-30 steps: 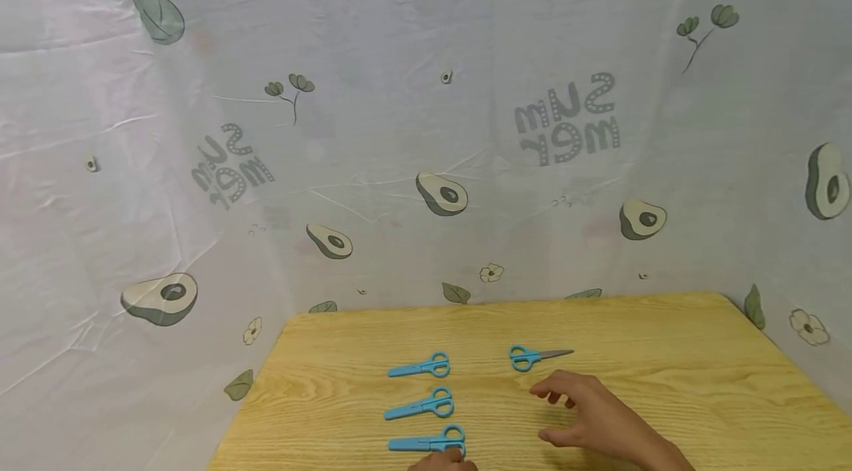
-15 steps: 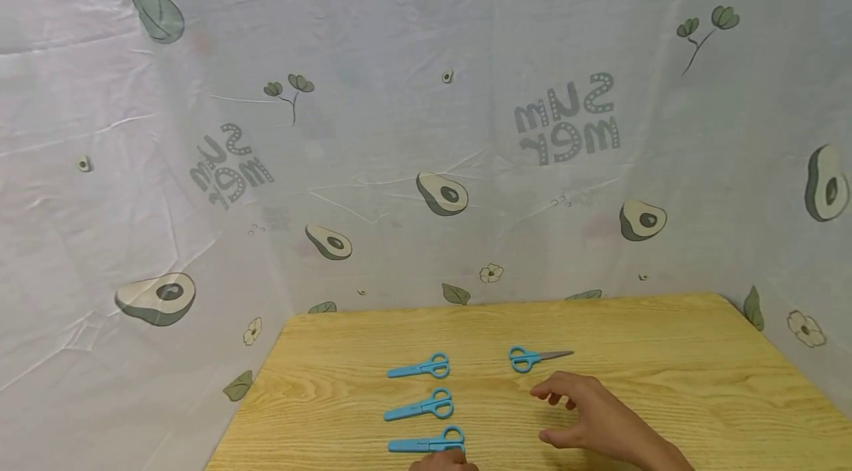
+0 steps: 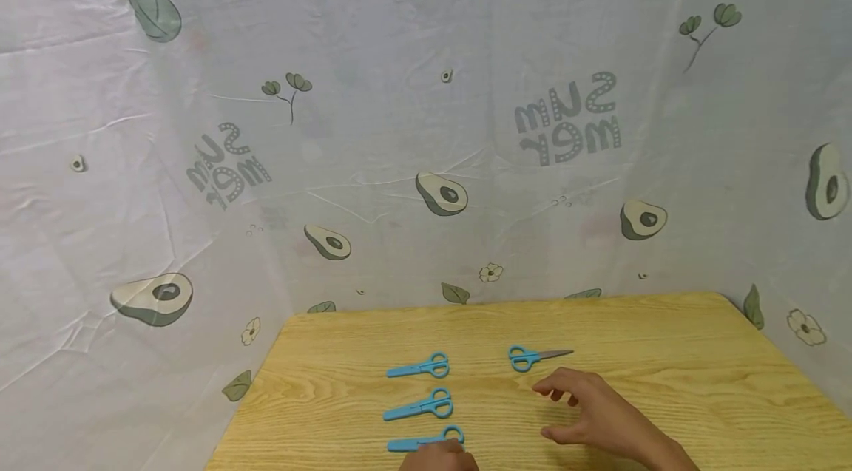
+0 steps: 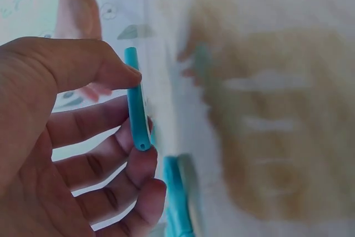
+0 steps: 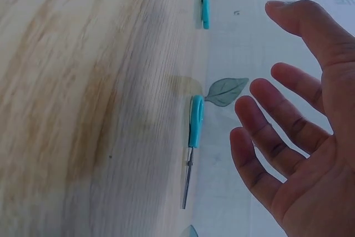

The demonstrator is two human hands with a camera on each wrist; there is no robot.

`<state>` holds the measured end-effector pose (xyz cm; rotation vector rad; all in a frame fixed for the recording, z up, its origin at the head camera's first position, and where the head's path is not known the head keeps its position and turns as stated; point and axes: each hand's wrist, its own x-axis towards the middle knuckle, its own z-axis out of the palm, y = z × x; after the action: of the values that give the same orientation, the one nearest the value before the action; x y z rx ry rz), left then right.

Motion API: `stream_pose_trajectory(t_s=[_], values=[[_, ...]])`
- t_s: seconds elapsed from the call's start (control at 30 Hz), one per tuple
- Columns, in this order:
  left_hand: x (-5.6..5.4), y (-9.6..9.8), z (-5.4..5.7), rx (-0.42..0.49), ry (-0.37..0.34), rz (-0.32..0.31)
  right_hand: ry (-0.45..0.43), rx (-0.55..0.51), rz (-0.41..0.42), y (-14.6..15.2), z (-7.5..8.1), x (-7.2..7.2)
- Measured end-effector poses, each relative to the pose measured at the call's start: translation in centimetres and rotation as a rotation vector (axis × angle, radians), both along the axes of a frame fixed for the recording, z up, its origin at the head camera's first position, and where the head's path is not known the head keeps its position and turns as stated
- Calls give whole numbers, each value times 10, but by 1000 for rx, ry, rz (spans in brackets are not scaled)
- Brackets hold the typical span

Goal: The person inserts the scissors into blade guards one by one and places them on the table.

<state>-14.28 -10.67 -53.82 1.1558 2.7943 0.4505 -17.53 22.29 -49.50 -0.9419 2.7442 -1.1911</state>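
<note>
My left hand [image 3: 439, 456] is at the front edge of the head view, overlapping the handles of the nearest covered scissors [image 3: 406, 445]. In the left wrist view it pinches a slim blue blade cover [image 4: 136, 104] between thumb and fingers; a small hole shows at one end. Another pair of blue scissors [image 4: 176, 198] lies beyond those fingers. My right hand [image 3: 595, 415] hovers over the table with fingers loosely bent and nothing in it. Just past it lie blue-handled scissors [image 3: 526, 358] with bare metal blades pointing right, not touched by the hand.
Two more covered scissors, the far pair [image 3: 419, 366] and the middle pair [image 3: 419, 406], lie in a column on the left with handles to the right. The wooden table [image 3: 665, 353] meets a printed white sheet [image 3: 373, 123] at the back and sides.
My left hand has shifted slightly up and left and now hides more of the nearest scissors' handles. The right hand has barely moved, and the scissors lie as before.
</note>
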Motion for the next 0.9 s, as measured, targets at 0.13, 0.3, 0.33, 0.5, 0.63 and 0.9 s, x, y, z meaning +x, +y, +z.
stream_pose_trajectory(t_s=[0.13, 0.3, 0.33, 0.5, 0.63, 0.9], values=[[0, -5, 26, 61, -19, 62, -46, 12, 2, 0, 2, -3], [-1, -9, 49, 62, 10, 140, -56, 15, 2, -1, 3, -10], [-2, -9, 53, 59, 9, 154, -50, 18, -4, -3, 3, -12], [-8, -15, 63, 93, -36, 209, -48, 23, -7, -15, 1, -23], [-11, -19, 66, 126, -70, 220, -67, 14, 12, -26, 2, -31], [-16, -25, 68, 148, -49, 219, -24, -14, -10, -38, 4, -50]])
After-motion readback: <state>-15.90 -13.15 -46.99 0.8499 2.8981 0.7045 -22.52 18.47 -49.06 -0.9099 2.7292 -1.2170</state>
